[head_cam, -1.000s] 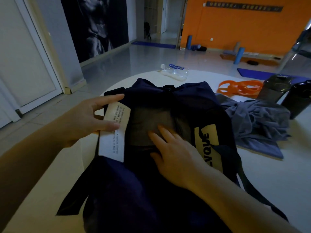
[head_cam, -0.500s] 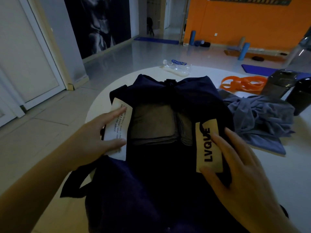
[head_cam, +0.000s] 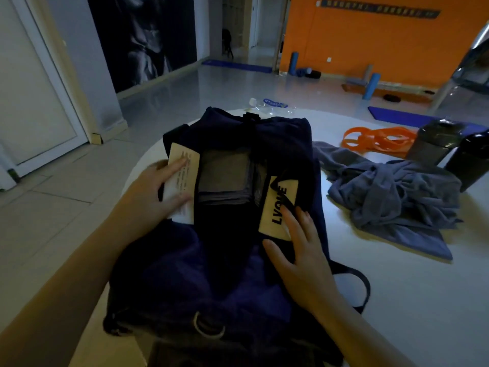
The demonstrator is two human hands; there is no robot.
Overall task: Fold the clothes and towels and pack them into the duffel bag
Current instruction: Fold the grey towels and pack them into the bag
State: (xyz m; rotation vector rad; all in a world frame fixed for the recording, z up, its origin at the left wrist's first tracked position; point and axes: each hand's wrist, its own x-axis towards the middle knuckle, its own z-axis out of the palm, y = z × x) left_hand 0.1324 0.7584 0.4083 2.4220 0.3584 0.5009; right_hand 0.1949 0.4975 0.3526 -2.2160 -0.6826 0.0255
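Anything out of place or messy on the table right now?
Yes: the grey garment lies crumpled and unfolded on the table, right of the duffel bag, while a folded grey item already sits inside. A clear bottle lies tipped on its side behind the bag.

A round white table (head_cam: 397, 300) holds an open navy duffel bag (head_cam: 238, 274), a crumpled grey garment (head_cam: 391, 197) beside it, orange resistance bands (head_cam: 378, 139), two dark shaker bottles (head_cam: 434, 144) and a plastic water bottle (head_cam: 272, 105) lying at its far edge.
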